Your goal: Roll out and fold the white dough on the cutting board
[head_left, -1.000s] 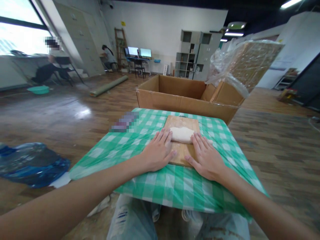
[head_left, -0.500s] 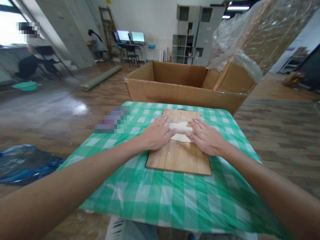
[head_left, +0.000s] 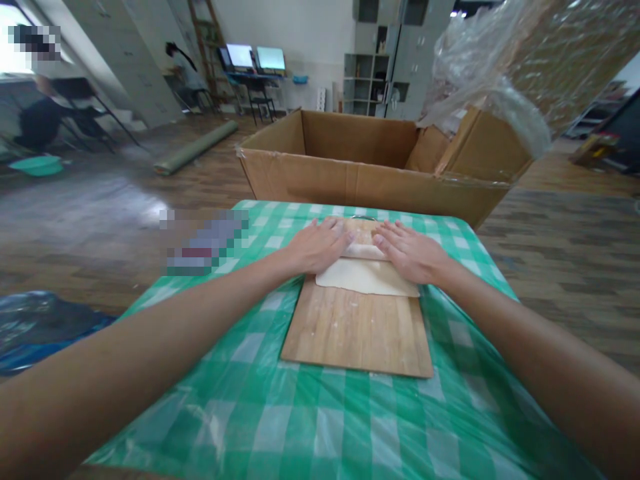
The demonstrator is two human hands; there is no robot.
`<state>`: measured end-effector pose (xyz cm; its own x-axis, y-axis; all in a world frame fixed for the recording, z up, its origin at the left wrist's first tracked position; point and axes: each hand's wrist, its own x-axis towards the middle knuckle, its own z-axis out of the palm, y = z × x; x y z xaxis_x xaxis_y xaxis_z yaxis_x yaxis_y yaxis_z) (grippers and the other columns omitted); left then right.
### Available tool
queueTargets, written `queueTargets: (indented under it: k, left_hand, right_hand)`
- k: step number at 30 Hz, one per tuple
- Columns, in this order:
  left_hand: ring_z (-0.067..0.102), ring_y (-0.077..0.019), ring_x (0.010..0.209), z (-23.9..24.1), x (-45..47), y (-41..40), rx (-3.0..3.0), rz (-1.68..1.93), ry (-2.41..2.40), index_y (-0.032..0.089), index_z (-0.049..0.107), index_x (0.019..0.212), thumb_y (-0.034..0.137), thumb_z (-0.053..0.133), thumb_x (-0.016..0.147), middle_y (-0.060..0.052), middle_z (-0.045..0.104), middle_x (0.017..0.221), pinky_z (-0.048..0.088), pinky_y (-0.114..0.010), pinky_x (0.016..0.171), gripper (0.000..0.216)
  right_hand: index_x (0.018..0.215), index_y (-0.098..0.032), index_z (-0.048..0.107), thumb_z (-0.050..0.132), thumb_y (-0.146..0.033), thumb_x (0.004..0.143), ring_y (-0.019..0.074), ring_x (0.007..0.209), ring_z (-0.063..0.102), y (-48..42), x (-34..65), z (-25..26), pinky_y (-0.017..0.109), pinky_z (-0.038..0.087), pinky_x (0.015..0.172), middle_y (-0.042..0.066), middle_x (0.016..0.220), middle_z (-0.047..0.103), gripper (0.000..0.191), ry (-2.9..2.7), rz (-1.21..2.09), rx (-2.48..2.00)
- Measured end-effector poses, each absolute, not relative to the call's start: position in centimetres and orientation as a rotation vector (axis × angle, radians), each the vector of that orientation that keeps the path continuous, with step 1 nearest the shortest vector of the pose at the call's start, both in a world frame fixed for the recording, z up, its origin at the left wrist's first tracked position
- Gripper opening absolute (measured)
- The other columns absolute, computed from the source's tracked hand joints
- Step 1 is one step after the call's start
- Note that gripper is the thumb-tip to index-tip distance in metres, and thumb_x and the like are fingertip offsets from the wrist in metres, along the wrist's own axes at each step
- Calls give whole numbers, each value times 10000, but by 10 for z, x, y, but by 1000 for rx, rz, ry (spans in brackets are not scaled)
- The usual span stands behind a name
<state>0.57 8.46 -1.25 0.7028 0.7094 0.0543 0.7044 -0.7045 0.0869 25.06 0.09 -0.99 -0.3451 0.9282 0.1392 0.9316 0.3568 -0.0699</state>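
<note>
A wooden cutting board [head_left: 357,330] lies on a table under a green-and-white checked cloth [head_left: 280,413]. On the board's far half is a pale sheet of dough [head_left: 365,277], flat at the near side and rolled up at the far side. My left hand [head_left: 317,247] lies flat, fingers stretched, on the left end of the roll. My right hand [head_left: 407,253] rests flat on its right end. Both arms reach far forward across the table.
A large open cardboard box [head_left: 370,170] stands just beyond the table, with crumpled clear plastic [head_left: 500,73] over its right side. A blue plastic bag [head_left: 35,327] lies on the wooden floor at left. A person sits far back left.
Both hands have slid away from me along the board. The dough, a thick lump a second ago, now trails behind them as a flat sheet. The view has tilted forward.
</note>
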Motion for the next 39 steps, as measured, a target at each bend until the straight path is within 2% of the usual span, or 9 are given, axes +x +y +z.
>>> queueTargets:
  k: [3,6,9,12,16,22,26,34,39]
  left_hand:
    - [429,-321,1493,-12,11,94,2890,107,1179,150,526,1493,532,74,1089,-164,500,1589,262,-510,1251,716]
    - [491,-325,1439,-12,12,93,2927,184,1179,140,584,1424,520,107,1096,-174,543,1541,305,-502,1228,693]
    - [514,-318,1421,-14,9,82,2925,290,1149,153,610,1400,491,137,1106,-156,566,1528,304,-504,1228,652]
    - [474,-323,1463,-13,2,64,2885,320,1177,149,542,1492,523,163,1101,-146,530,1577,306,-491,1224,661]
    - [418,-347,1509,-8,-10,36,2897,273,1143,94,408,1594,590,171,1081,-163,445,1640,270,-475,1245,752]
    - [318,-331,1568,-3,-25,-5,2946,296,1082,50,322,1620,633,235,1059,-205,357,1678,160,-476,1289,813]
    - [265,-328,1591,-1,-32,-27,2977,294,1067,31,298,1622,637,237,1058,-227,319,1689,111,-491,1300,831]
    - [197,-342,1610,-2,-51,-62,3023,326,997,72,241,1650,653,266,1052,-194,236,1728,126,-517,1301,834]
    - [229,-340,1600,4,-56,-73,3044,297,979,53,289,1631,624,291,1058,-197,300,1706,139,-504,1304,809]
  right_hand:
    - [1508,-183,568,55,-556,1083,329,1554,342,11,253,-11,547,206,1293,84,1580,547,764,-2505,-99,-1668]
    - [1480,-139,584,97,-505,1094,339,1554,337,10,249,-9,573,200,1282,129,1544,578,721,-2482,-167,-1684]
    - [1434,-89,605,98,-439,1107,325,1541,366,-1,243,-8,541,206,1281,166,1508,604,696,-2500,-283,-1636]
    - [1433,-69,584,131,-478,1110,313,1513,419,-18,236,-8,502,264,1265,186,1524,582,691,-2414,-306,-1679]
    - [1448,-60,565,191,-571,1090,351,1533,377,-46,227,-8,503,346,1215,217,1574,517,728,-2302,-263,-1754]
    - [1576,-7,408,251,-624,1065,363,1536,369,-88,217,-14,508,306,1239,246,1625,435,817,-2314,-249,-1758]
    - [1593,-5,379,294,-659,1047,376,1534,366,-108,213,-15,519,296,1247,249,1630,427,856,-2317,-263,-1723]
    - [1635,-21,294,318,-687,1035,373,1562,307,-150,204,-15,547,272,1268,229,1674,359,897,-2355,-281,-1684]
    - [1623,-27,328,350,-696,1026,361,1563,309,-161,203,-16,544,267,1278,235,1666,370,898,-2360,-284,-1657]
